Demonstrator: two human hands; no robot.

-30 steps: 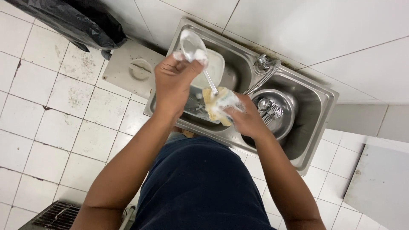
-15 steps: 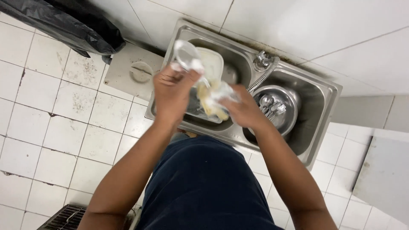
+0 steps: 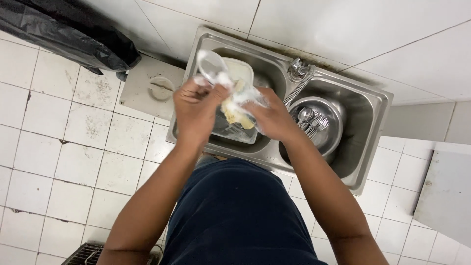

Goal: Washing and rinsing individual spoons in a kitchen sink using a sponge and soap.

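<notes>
One double-basin steel sink (image 3: 363, 105) stands against the wall. In its right basin sits one metal bowl (image 3: 327, 114) of cutlery; in the left basin, one white container (image 3: 241, 71). Over the left basin's near edge the scrubbing step seems in hand: left hand (image 3: 196, 110) grips one soapy clear spoon (image 3: 211, 65), right hand (image 3: 272, 118) closes on one yellow sponge (image 3: 234, 112). Next likely calls for rinsing.

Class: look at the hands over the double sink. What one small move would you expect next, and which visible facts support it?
Probably another wipe along the clear spoon. The left hand holds it, foam-covered, over the left basin, and the right hand presses a soapy yellow sponge against it. No water is visibly running from the tap, so rinsing seems later.
</notes>
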